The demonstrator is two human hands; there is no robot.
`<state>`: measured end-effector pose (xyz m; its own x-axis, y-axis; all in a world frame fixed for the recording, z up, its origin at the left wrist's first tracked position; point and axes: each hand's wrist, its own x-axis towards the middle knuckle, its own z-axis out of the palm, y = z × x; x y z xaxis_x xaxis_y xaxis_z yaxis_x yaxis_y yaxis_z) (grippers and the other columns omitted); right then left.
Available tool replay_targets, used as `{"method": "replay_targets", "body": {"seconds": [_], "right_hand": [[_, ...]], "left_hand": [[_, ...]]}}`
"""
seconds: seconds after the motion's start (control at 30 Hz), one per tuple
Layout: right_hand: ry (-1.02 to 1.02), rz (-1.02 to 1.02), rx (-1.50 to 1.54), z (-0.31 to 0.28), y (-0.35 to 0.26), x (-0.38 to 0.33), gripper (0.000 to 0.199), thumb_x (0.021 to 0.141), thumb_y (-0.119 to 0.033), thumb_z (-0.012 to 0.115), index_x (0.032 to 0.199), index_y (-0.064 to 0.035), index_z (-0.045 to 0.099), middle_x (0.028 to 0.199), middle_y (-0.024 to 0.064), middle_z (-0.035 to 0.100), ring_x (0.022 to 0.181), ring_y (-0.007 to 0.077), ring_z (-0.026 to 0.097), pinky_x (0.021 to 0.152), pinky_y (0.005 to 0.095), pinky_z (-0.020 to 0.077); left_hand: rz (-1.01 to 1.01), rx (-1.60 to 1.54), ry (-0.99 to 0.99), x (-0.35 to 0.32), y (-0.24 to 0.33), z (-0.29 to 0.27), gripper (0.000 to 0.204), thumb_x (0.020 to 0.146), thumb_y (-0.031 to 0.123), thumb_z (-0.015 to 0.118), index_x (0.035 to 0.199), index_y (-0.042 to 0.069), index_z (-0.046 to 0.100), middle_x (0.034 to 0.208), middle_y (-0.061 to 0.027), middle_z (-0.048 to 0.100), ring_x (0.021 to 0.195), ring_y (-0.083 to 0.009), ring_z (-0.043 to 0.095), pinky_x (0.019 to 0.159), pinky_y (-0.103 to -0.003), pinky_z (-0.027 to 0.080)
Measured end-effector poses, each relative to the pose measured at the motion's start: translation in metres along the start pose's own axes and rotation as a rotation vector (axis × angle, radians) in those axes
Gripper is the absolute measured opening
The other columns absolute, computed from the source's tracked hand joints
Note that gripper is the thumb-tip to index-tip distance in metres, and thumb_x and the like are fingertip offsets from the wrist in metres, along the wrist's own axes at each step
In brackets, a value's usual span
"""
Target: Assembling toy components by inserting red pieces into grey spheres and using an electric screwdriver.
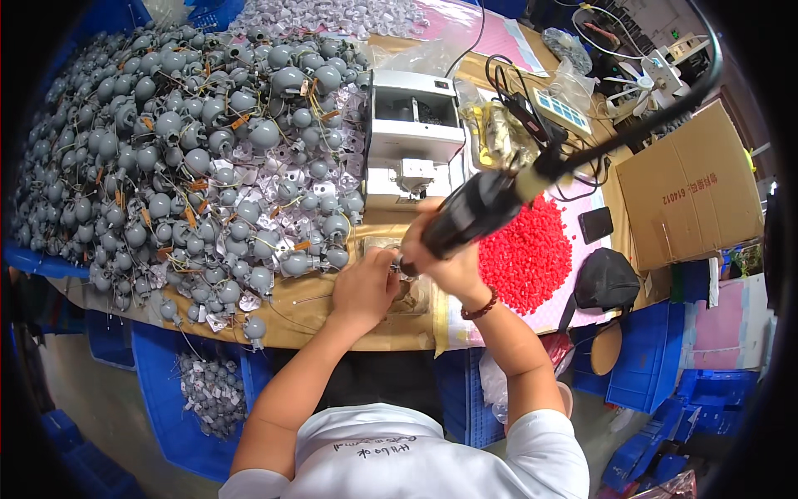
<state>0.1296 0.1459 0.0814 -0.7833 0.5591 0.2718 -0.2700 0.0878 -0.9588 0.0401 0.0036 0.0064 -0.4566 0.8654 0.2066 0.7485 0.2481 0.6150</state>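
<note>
My right hand [449, 268] is wrapped round a black electric screwdriver [478, 212], which tilts with its tip down toward my left hand. Close beside it, my left hand [366, 287] has its fingers bent together at a small clear block [411, 301] on the brown-covered table. Whatever the left fingers pinch is mostly hidden; only a small greyish bit shows by the screwdriver tip. A thin wire [312, 298] runs out to the left of that hand. Just beyond both hands stands a white and grey box-shaped screw feeder [416, 137].
A big heap of grey ball-shaped parts with wires [166, 158] covers the left. Small red pieces [528, 258] lie piled at the right, near a phone [595, 224], a black pouch [607, 281] and a cardboard box [694, 187]. Blue crates [158, 391] stand below the table edge.
</note>
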Motion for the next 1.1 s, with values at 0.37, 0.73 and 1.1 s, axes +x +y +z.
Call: {"method": "replay_targets", "body": {"seconds": [0.37, 0.73, 1.1], "right_hand": [[0.438, 0.082, -0.284, -0.085, 0.075, -0.002, 0.036, 0.096, -0.007, 0.069, 0.129, 0.0028, 0.060, 0.121, 0.0129, 0.066, 0.111, 0.0215, 0.062, 0.093, 0.0327, 0.0511], [0.197, -0.164, -0.614, -0.019, 0.059, -0.033, 0.008, 0.096, -0.006, 0.073, 0.102, -0.0004, 0.073, 0.093, 0.0057, 0.065, 0.085, 0.0149, 0.060, 0.072, 0.0274, 0.0486], [0.266, 0.094, -0.539, -0.122, 0.050, -0.012, 0.015, 0.099, -0.016, 0.069, 0.101, -0.0014, 0.073, 0.091, 0.0063, 0.073, 0.084, 0.0195, 0.068, 0.075, 0.0333, 0.0542]], "left_hand": [[0.074, 0.066, 0.136, -0.014, 0.006, 0.000, 0.037, 0.086, 0.016, 0.077, 0.121, 0.006, 0.070, 0.123, -0.0083, 0.069, 0.101, -0.0320, 0.069, 0.086, -0.043, 0.054], [0.097, 0.105, 0.140, -0.015, 0.012, 0.000, 0.038, 0.084, 0.013, 0.078, 0.121, 0.006, 0.068, 0.117, -0.0103, 0.070, 0.098, -0.0313, 0.068, 0.083, -0.042, 0.052], [0.211, -0.093, -0.038, -0.090, 0.017, -0.103, 0.041, 0.081, 0.011, 0.079, 0.121, 0.006, 0.070, 0.106, -0.0107, 0.073, 0.087, -0.0291, 0.071, 0.075, -0.041, 0.056]]}}
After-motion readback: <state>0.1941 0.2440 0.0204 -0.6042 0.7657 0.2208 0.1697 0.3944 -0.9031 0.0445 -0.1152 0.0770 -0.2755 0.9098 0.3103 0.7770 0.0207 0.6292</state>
